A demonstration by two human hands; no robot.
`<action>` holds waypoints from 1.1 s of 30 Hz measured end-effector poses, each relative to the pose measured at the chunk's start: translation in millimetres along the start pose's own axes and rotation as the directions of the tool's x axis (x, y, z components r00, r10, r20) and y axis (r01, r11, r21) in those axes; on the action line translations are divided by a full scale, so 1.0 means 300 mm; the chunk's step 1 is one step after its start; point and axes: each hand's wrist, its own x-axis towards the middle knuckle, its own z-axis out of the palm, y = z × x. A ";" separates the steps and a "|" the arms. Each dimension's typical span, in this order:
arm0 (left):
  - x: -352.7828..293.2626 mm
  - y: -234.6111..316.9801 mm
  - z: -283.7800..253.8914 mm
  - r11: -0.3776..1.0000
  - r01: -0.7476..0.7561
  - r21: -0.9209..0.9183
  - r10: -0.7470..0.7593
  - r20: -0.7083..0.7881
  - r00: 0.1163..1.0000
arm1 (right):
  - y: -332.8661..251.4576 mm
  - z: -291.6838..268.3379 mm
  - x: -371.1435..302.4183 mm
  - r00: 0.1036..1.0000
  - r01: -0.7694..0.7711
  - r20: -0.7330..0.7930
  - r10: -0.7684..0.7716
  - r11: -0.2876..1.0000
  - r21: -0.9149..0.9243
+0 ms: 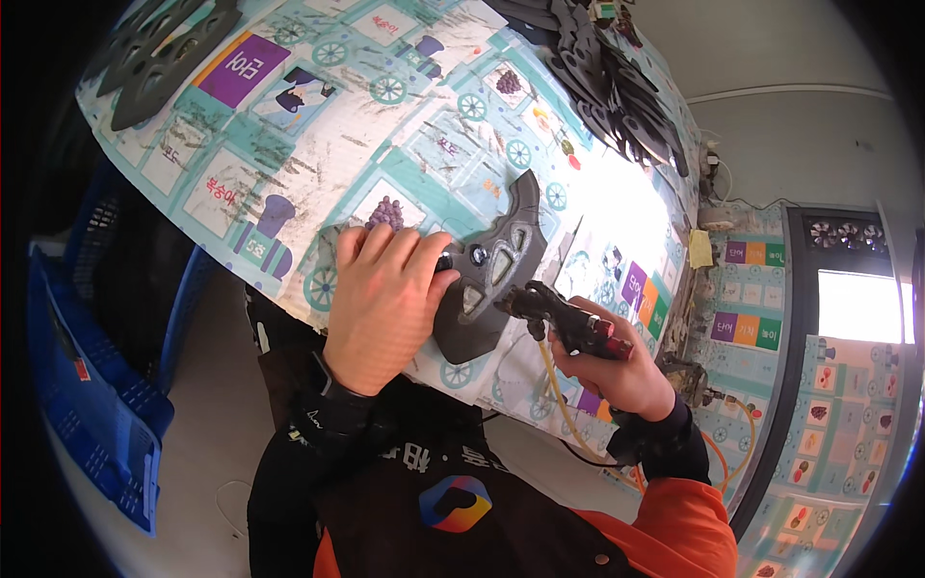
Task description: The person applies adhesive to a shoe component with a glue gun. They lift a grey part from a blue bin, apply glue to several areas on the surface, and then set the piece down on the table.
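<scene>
A dark grey, axe-head-shaped piece [458, 328] with several cutouts lies over the printed table covering near the table's front edge. My left hand [385, 299] is closed on the left end of this piece, the thumb at its short black stub. My right hand [612, 361] is wrapped round a small black hand tool [559, 313] with red parts at its rear. A yellowish hose [554, 380] hangs from the tool. Its tip is close to the right edge of the piece; whether it touches, I cannot tell.
Dark cut-out pieces lie in a pile [617, 87] at the far right and in a smaller group [169, 67] at the far left. Blue plastic crates [101, 385] stand on the floor left of the table. The smudged table covering [318, 183] has printed pictures.
</scene>
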 end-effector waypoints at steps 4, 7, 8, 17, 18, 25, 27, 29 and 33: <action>-0.001 -0.003 0.004 1.000 -0.003 0.014 0.003 0.006 1.000 | 0.018 0.002 0.006 0.998 -0.057 -0.020 0.057 0.998 -0.011; -0.002 -0.004 0.003 1.000 -0.001 0.013 0.001 0.001 1.000 | 0.021 0.006 0.016 0.998 -0.047 -0.029 0.046 0.998 -0.035; -0.002 -0.004 0.001 1.000 -0.001 0.011 0.001 -0.003 1.000 | 0.013 0.009 0.020 0.999 -0.046 -0.029 0.044 0.998 -0.043; -0.007 -0.005 0.011 1.000 -0.007 0.001 0.007 -0.011 1.000 | -0.023 0.047 0.023 0.996 0.092 -0.018 -0.092 0.995 -0.027; -0.007 -0.005 0.007 1.000 -0.005 0.003 0.005 -0.011 1.000 | -0.020 0.046 0.025 0.996 0.092 -0.016 -0.093 0.995 -0.027; -0.009 -0.004 0.009 1.000 -0.006 -0.011 0.006 -0.012 1.000 | 0.011 0.045 0.009 0.993 0.068 0.103 -0.056 0.991 -0.113; -0.008 -0.004 0.007 1.000 -0.003 -0.015 0.003 -0.010 1.000 | -0.005 0.045 -0.008 0.992 0.061 0.117 -0.043 0.986 -0.156; -0.009 -0.007 0.005 1.000 -0.002 0.000 0.002 -0.016 1.000 | -0.027 0.045 -0.024 0.987 -0.008 0.157 0.034 0.986 -0.164; 0.007 -0.009 0.001 1.000 -0.009 -0.013 0.009 0.005 1.000 | -0.007 0.028 -0.066 0.987 0.028 0.160 -0.021 0.999 -0.041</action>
